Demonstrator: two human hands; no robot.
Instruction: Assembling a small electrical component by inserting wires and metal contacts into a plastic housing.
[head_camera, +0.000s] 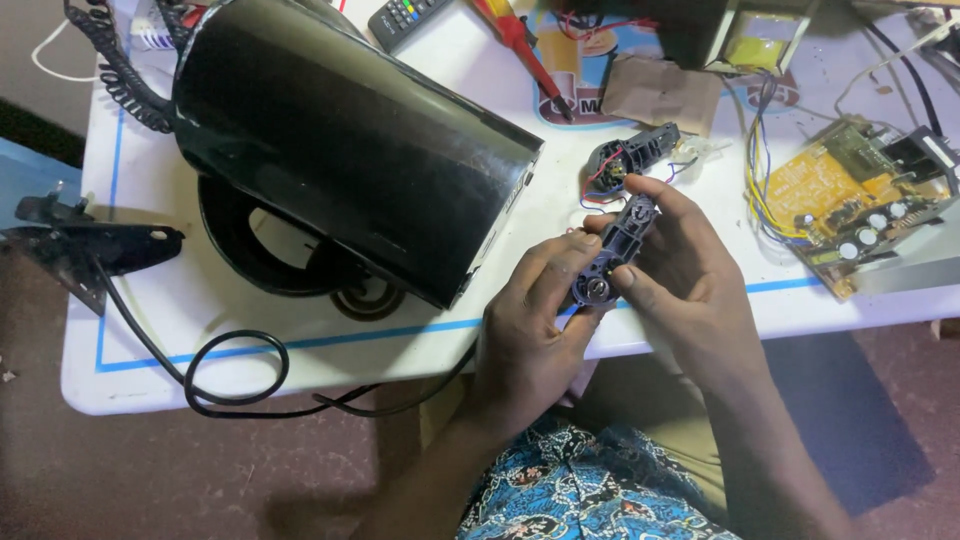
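Both hands hold a small dark plastic part (612, 252) with a round end, over the front edge of the white table (150, 330). My left hand (525, 330) grips its lower round end with thumb and fingers. My right hand (680, 270) holds its upper end from the right. A second dark plastic part (628, 158) with red and thin wires lies on the table just beyond my fingers. A large black kettle body (350, 140) lies on its side to the left, its open end facing my hands.
A black power cord (240, 375) loops over the table's front edge. A yellow circuit board (835, 195) with wires lies at right. A red screwdriver (520, 45), a remote control (400, 18) and a brown cardboard piece (660, 92) lie at the back. A black bracket (90, 245) sits at left.
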